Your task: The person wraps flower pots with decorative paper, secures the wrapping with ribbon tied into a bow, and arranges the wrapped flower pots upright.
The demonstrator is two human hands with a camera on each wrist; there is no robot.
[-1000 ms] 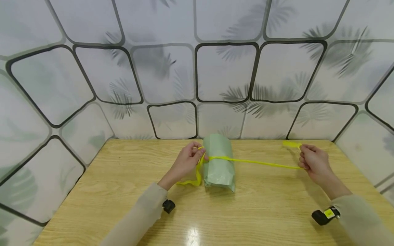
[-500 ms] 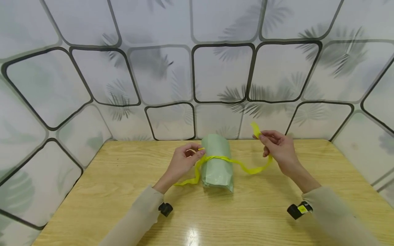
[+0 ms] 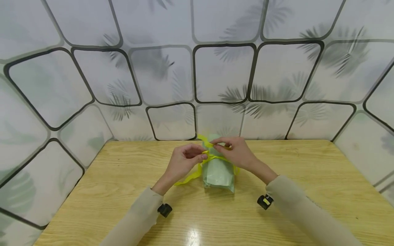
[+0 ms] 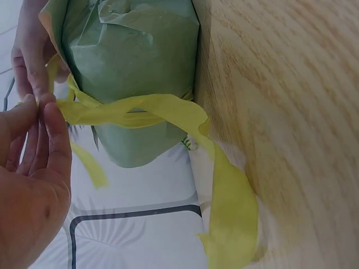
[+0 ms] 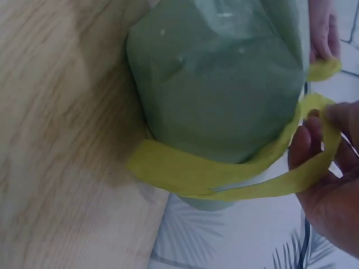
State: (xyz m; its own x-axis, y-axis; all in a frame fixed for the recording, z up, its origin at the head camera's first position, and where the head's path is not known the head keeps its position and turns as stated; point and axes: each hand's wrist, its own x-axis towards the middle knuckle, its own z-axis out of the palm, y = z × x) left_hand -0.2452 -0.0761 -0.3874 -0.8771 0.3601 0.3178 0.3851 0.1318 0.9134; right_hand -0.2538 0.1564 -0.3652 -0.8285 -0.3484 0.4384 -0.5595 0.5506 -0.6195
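Note:
A pale green wrapped package (image 3: 218, 175) lies on the table, with a yellow ribbon (image 3: 191, 177) passed around its middle. My left hand (image 3: 184, 159) is at its left side, pinching the ribbon between thumb and fingers over the top. From there a loose length of ribbon (image 4: 233, 202) trails down to the table in the left wrist view. Above the package's right side, my right hand (image 3: 238, 153) pinches the other ribbon end, whose tip sticks out leftward past the fingertips. In the right wrist view this ribbon (image 5: 190, 174) loops from the package (image 5: 213, 84) through the right fingers.
The wooden table (image 3: 123, 205) reaches back to a patterned cloth wall (image 3: 224, 73) close behind the package. Black wrist cameras sit below the left sleeve (image 3: 140, 208) and the right sleeve (image 3: 295, 198).
My right hand has come in from the far right to above the package, bringing its ribbon end across to the left. That ribbon went from taut to slack. The left hand stays nearly in place.

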